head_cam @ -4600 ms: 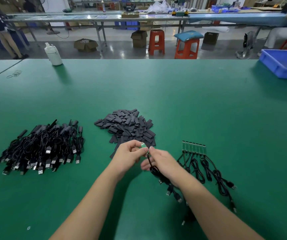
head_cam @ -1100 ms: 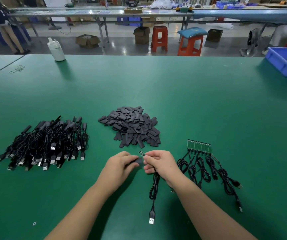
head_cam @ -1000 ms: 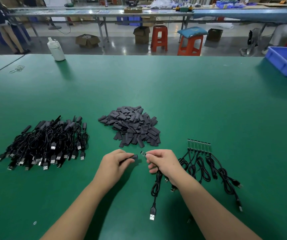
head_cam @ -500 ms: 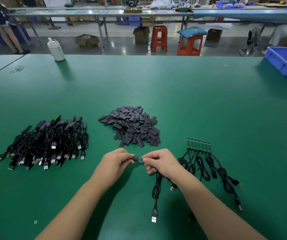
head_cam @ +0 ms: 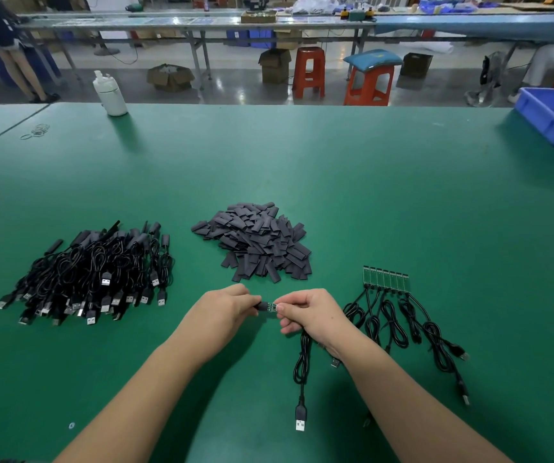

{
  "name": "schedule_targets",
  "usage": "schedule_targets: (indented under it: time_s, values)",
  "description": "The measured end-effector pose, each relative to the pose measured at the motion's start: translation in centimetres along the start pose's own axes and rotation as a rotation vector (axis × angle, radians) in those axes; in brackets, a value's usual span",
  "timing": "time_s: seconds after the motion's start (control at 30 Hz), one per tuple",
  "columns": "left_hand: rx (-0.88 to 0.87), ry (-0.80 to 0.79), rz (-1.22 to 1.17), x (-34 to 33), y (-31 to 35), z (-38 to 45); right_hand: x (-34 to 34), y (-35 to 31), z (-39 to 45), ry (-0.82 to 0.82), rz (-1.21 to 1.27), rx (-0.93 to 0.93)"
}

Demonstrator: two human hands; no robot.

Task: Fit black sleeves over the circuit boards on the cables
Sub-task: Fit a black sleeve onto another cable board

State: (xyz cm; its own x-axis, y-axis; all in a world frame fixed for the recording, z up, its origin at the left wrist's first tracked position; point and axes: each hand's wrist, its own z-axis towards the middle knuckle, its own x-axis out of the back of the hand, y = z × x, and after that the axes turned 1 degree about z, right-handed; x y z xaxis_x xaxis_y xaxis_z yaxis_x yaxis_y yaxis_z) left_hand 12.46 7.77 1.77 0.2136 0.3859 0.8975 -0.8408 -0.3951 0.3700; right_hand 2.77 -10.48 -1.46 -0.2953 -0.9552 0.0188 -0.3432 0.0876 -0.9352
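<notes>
1. Fingers (head_cam: 252, 300) of the left hand (head_cam: 222, 312) pinch a black sleeve (head_cam: 262, 306); the right hand (head_cam: 309, 314) pinches the board (head_cam: 271, 306) on its cable (head_cam: 302, 362), low over the bench (head_cam: 369, 202).
2. The sleeve's mouth covers the board's left end.
3. Likely best: keep both level, slide straight and hold the board near its cable end.
4. Spare sleeves (head_cam: 255, 242) lie just beyond; bare boards (head_cam: 386, 279) to the right.

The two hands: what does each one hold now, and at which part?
The left hand pinches a black sleeve at its left end. The right hand pinches the circuit board at its cable end; the cable hangs below.
</notes>
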Motion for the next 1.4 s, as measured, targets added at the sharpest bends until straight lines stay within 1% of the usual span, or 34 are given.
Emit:
schedule_targets:
  time_s: [0.1, 0.3, 0.5, 0.57, 0.67, 0.8, 0.93, 1.1, 1.2, 1.3, 1.4]
  values:
    - [-0.016, -0.001, 0.027, 0.0, 0.2, 0.0, -0.1, 0.3, 0.1, 0.002, 0.028, -0.005]
    - [0.012, -0.043, -0.073, -0.4, -0.2, 0.2, 0.1, 0.7, 0.0, -0.003, 0.026, -0.009]
    - [-0.011, -0.054, -0.007, -0.2, -0.2, 0.3, 0.0, 0.8, 0.1, 0.004, 0.042, -0.015]
    - [-0.002, -0.054, -0.027, -0.4, 0.0, 0.3, 0.0, 0.8, 0.2, 0.008, 0.054, -0.018]
    - [0.029, -0.086, -0.072, -0.7, 0.2, 0.2, 0.1, 1.0, 0.2, 0.008, 0.011, -0.008]
    - [0.046, -0.114, -0.049, -0.9, 0.3, 0.3, 0.1, 1.1, 0.2, -0.022, -0.025, -0.015]
    - [0.012, -0.158, 0.013, -1.2, 0.9, 0.5, -0.1, 0.9, 0.3, -0.048, -0.071, -0.011]
    - [0.033, -0.111, 0.023, -1.1, 1.3, 0.7, -0.6, 0.7, 0.0, -0.054, -0.018, 0.013]
    - [0.05, -0.026, -0.036, -1.0, 1.3, 0.5, -0.2, 0.3, -0.1, -0.078, -0.082, 0.027]
    - [0.058, 0.029, -0.061, -1.0, 1.1, 0.2, 0.3, -0.1, -0.1, -0.109, -0.079, -0.017]
    - [0.037, 0.034, -0.085, -1.3, 1.2, 0.1, 0.3, -0.5, -0.1, -0.112, -0.027, -0.054]
